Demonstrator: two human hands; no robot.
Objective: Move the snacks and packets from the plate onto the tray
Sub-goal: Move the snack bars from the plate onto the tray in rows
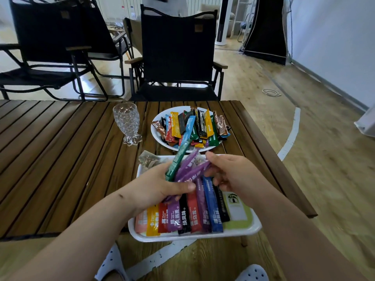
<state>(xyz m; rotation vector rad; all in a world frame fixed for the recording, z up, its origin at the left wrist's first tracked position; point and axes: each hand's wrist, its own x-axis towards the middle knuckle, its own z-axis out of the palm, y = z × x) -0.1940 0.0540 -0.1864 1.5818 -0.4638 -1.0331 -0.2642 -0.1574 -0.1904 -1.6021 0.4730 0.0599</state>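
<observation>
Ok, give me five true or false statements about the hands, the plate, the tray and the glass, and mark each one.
1. The left hand grips a bunch of green and purple packets. True.
2. The plate is empty. False: a heap of packets still lies on it.
3. The glass stands upright, left of the plate. True.
4. The tray sits beyond the plate. False: it lies nearer the person than the plate.
5. A row of packets lies side by side in the tray. True.
</observation>
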